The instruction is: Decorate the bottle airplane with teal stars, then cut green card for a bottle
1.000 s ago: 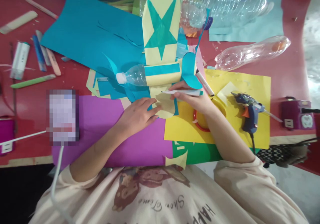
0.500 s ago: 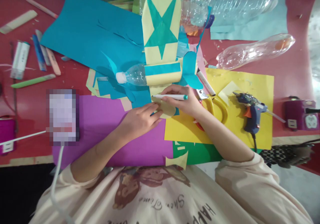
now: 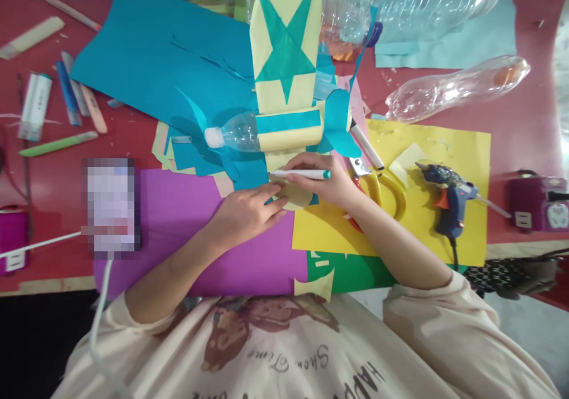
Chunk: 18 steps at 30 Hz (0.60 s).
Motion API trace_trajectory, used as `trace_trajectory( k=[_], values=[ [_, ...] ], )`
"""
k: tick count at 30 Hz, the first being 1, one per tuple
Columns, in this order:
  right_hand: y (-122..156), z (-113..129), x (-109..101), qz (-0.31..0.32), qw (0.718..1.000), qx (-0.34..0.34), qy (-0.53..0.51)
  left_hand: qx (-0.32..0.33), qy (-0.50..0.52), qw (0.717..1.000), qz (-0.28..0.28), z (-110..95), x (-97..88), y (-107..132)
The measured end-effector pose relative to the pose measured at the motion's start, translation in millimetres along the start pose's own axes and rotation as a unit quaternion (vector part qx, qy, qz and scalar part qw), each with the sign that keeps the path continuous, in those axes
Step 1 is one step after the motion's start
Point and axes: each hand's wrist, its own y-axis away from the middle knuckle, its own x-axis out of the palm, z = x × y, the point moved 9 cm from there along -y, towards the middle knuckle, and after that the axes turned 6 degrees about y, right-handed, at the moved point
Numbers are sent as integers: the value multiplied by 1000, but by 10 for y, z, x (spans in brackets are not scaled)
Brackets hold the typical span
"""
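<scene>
Pinching a white marker (image 3: 306,174) between the fingers of the right hand (image 3: 331,187), with the tip at or just beside the left edge of the near wing (image 3: 297,194), on the near side of the plastic bottle (image 3: 240,133). Touching that same edge with the left hand (image 3: 249,212), fingers extended and slightly parted; cannot tell whether gripping the wing or only resting on it. On the bottle, a white cap (image 3: 214,137) at the left end and a pale yellow wrap (image 3: 288,142) with a blue strip (image 3: 288,122). Beyond the bottle, a far wing (image 3: 267,25) with a green star (image 3: 287,49); at the bottle's right end, a blue tail (image 3: 338,132). Right of the bottle and nearer, scissors (image 3: 376,192), and a glue gun (image 3: 454,208) on a yellow sheet (image 3: 427,236). Left of it, nearer, a purple sheet (image 3: 178,233).
</scene>
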Motion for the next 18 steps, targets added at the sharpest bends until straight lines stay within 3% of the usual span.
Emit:
trace_trajectory(
  k=[10, 18],
  values=[
    [28, 75, -36, -13, 999, -25, 35, 0, 6, 1000, -1, 5, -23, -8],
    [71, -23, -88, -32, 999, 10, 14, -7, 20, 999, 25, 33, 38, 16]
  ],
)
